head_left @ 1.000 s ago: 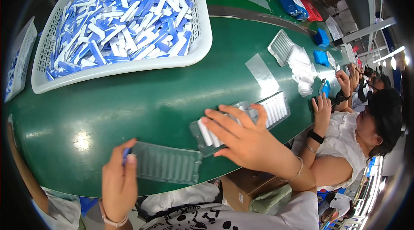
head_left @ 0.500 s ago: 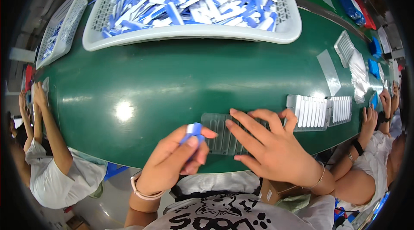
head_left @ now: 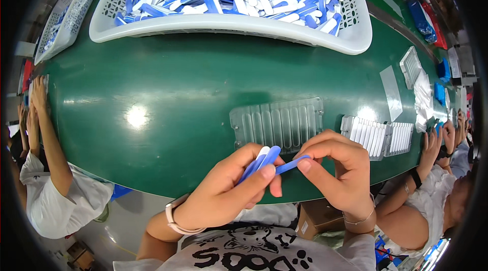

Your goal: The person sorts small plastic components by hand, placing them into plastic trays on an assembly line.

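Observation:
My left hand (head_left: pixel 229 182) is closed around a few flat, round-ended sticks (head_left: pixel 273 154), blue on one face and white on the other. Between thumb and fingertips, my right hand (head_left: pixel 338 169) pinches the end of a blue stick (head_left: pixel 291 165). That stick's other end meets the left fingers. Just beyond both hands lies a clear plastic tray (head_left: pixel 279 124) with long rounded grooves, the green table showing through them. My fingers hide part of its near edge.
A white perforated basket (head_left: pixel 231 23) heaped with similar sticks stands at the far side of the green table (head_left: pixel 168 78). Trays of white-faced sticks (head_left: pixel 366 136) lie to the right. Another basket (head_left: pixel 68 14) stands far left. People work at both sides.
My right hand has left the tray and now grips a blue stick beside the left hand. The left hand has shifted right. The tray is less covered and sits farther from me.

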